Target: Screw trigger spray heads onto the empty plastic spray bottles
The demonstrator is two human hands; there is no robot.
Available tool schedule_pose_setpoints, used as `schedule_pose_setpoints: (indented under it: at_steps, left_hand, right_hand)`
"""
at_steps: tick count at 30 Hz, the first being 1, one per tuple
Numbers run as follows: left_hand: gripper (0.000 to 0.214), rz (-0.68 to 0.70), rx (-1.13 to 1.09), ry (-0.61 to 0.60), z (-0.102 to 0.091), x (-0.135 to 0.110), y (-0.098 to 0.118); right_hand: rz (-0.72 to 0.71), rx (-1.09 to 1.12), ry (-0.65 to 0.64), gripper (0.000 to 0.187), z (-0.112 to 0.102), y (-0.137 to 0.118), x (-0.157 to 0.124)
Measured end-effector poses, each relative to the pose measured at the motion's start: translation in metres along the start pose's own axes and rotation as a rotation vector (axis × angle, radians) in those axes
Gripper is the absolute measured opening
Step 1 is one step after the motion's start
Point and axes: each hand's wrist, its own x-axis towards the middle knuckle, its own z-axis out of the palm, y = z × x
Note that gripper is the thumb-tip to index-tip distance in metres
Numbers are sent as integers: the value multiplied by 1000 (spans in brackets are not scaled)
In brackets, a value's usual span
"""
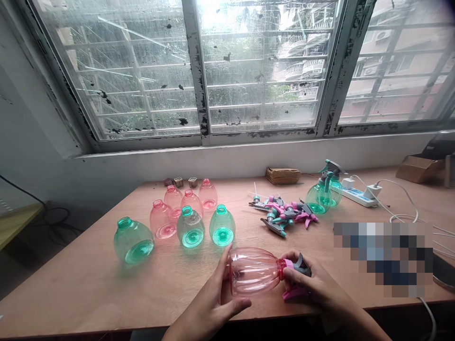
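Observation:
A clear pink spray bottle (254,271) lies sideways between my hands over the table's front part. My left hand (220,293) cups its base, with the thumb apart underneath. At the neck, my right hand (307,279) grips the pink and grey trigger sprayer head (291,265), which sits at the bottle's mouth; whether it is fully screwed on I cannot tell. Beyond my hands, a pile of loose trigger sprayer heads (284,210) in pink, teal and grey lies on the table.
Open-necked green bottles (222,226) and several pink bottles (163,220) stand at the left; one green bottle (133,241) leans. Two green spray bottles with heads (318,196) stand near a white power strip (355,194). A cardboard box (283,175) is by the wall. Cables run along the right.

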Motion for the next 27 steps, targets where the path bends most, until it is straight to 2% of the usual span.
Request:
schedule_pose_setpoints:
  at_steps: [27]
  left_hand:
    - [101, -9, 0, 13, 2, 1, -2]
  right_hand:
    - [-17, -29, 2, 44, -1, 2, 1]
